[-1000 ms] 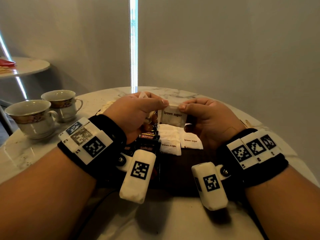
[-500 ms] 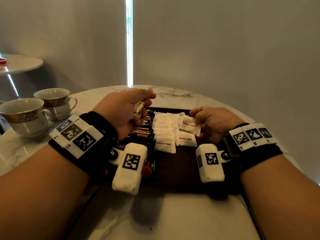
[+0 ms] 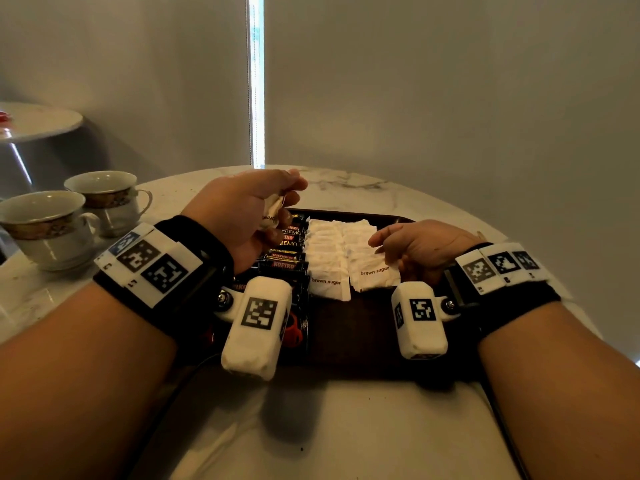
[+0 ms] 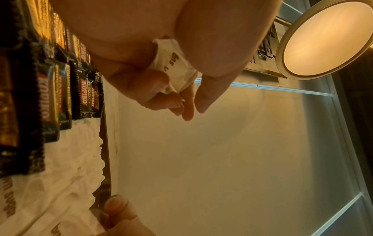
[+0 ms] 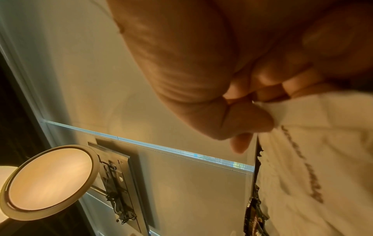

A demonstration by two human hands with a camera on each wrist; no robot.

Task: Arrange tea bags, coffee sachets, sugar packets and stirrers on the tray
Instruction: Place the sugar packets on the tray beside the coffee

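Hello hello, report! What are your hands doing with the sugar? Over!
Left hand grips spare sugar packets above the coffee sachets. Right hand pinches a packet in the second sugar row on the tray. Nothing in the way.

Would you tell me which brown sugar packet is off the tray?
The crumpled packet held in the left hand; the others lie in rows on the tray.

The near half of the dark brown rectangular tray (image 3: 360, 337) lies bare. Overlapping black coffee sachets (image 3: 287, 261) and white paper sugar packets (image 3: 327, 258) fill its far half; two white ceramic teacups (image 3: 48, 226) stand far left.
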